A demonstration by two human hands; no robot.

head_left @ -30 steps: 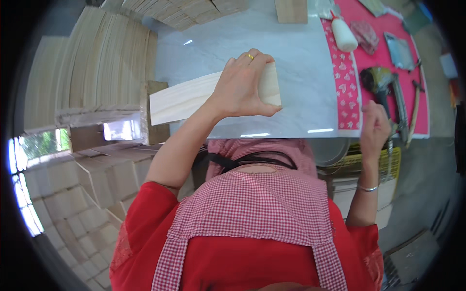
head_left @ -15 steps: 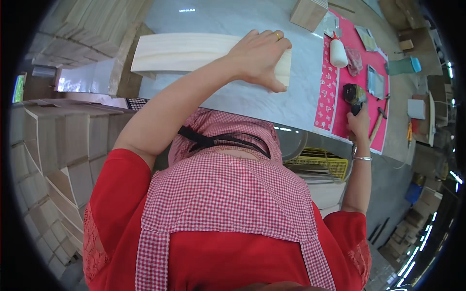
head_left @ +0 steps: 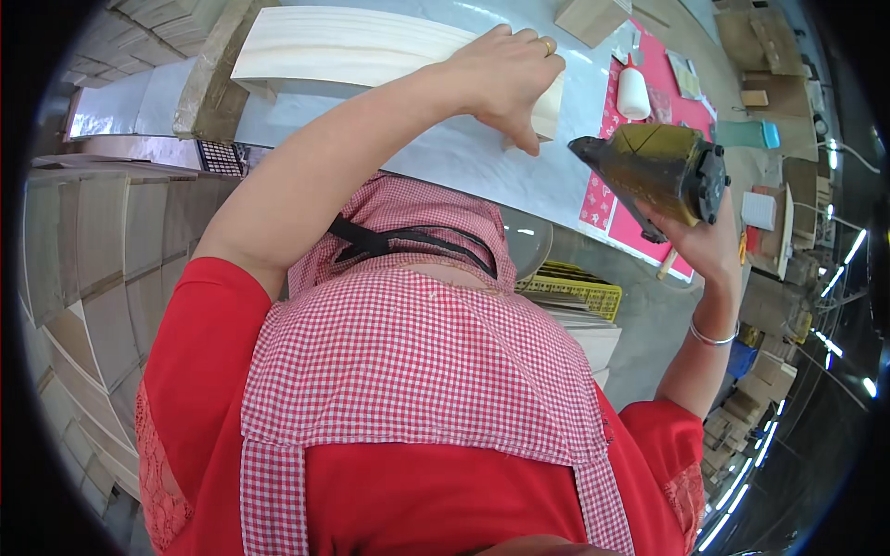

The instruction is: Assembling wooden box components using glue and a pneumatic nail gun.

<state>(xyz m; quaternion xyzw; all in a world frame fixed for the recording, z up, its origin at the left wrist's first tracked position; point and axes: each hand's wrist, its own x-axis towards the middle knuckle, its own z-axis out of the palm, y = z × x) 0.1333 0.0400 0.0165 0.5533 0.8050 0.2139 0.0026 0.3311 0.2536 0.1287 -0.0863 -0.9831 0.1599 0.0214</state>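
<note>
A long pale wooden piece (head_left: pixel 343 42) like a shallow box, its broad face up, lies across the grey tabletop (head_left: pixel 371 130). My left hand (head_left: pixel 505 79) wraps over its right end, thumb on the near side and fingers on the far side. To the right, my right hand (head_left: pixel 709 246) grips a yellow-and-black nail gun (head_left: pixel 658 167) by its handle. The gun is raised above the table edge, its narrow nose pointing left toward the wooden piece but apart from it. The palm side of my right hand is partly hidden.
A white glue bottle (head_left: pixel 632 93) with a red tip stands on a pink patterned cloth (head_left: pixel 601 199). A wooden block (head_left: pixel 593 18) sits at the back. Stacked wooden boxes (head_left: pixel 102 241) fill the left side. A yellow crate (head_left: pixel 579 287) is below the table.
My right hand has lifted the nail gun off the pink cloth and turned its nose to the left. My left hand keeps its hold on the wooden piece. The whole view has shifted slightly.
</note>
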